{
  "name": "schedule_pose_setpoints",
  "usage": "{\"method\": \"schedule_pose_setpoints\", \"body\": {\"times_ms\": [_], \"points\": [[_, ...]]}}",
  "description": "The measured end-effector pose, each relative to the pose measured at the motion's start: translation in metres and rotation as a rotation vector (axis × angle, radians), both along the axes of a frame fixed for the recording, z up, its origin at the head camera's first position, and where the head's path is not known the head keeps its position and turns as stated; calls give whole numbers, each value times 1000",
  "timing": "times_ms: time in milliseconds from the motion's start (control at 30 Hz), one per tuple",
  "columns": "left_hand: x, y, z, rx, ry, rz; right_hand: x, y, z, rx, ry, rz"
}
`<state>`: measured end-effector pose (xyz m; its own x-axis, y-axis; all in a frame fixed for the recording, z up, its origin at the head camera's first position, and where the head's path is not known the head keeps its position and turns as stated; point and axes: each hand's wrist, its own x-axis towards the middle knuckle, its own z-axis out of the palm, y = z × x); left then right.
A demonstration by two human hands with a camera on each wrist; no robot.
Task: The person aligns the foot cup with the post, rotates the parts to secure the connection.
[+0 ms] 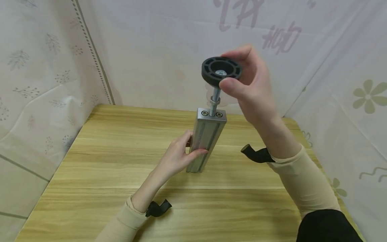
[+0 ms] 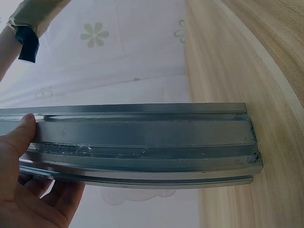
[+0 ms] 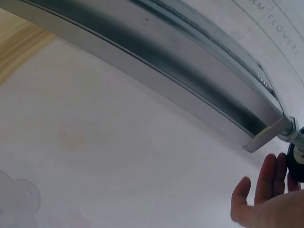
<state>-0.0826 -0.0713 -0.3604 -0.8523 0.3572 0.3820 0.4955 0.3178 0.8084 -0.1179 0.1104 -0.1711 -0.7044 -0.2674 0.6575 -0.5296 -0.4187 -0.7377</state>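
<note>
Pale cloth printed with leaves, flowers and lettering walls in the space behind and at both sides. In front of it spreads a wood-grain tabletop. Over the tabletop, near its middle, a long silvery metal bar is held upright, its long axis close to vertical and its upper end pointing up toward the head camera. The left wrist view shows what the head view hides, the bar's lower end at the tabletop, though whether they touch cannot be told; the right wrist view adds a long dark groove down one side. The left hand grips the bar, thumb across one face and fingers curled behind it. Above the bar, the right hand pinches the rim of a round black foot between thumb and fingers; the foot's ribbed, hollow face is turned upward. A threaded rod joins foot and bar, carrying a nut partway along, clear of the bar's top. Two small screws flank the rod.
</note>
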Motion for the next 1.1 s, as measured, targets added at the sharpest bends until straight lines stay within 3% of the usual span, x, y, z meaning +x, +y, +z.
{"method": "schedule_pose_setpoints", "body": {"times_ms": [300,400,500,700,833,1100], "points": [[0,0,0,0,-4,2,9,-3,-3,126,145,-361],[0,0,0,-2,-7,4,10,-3,-4,147,167,-424],[0,0,0,-7,-5,8,11,-3,-3,149,151,-420],[0,1,0,-5,-12,7,10,-3,-1,67,54,-272],[0,1,2,-4,-18,6,5,1,2,8,-11,-71],[0,1,1,-13,-5,18,-20,15,3,13,-123,325]]}}
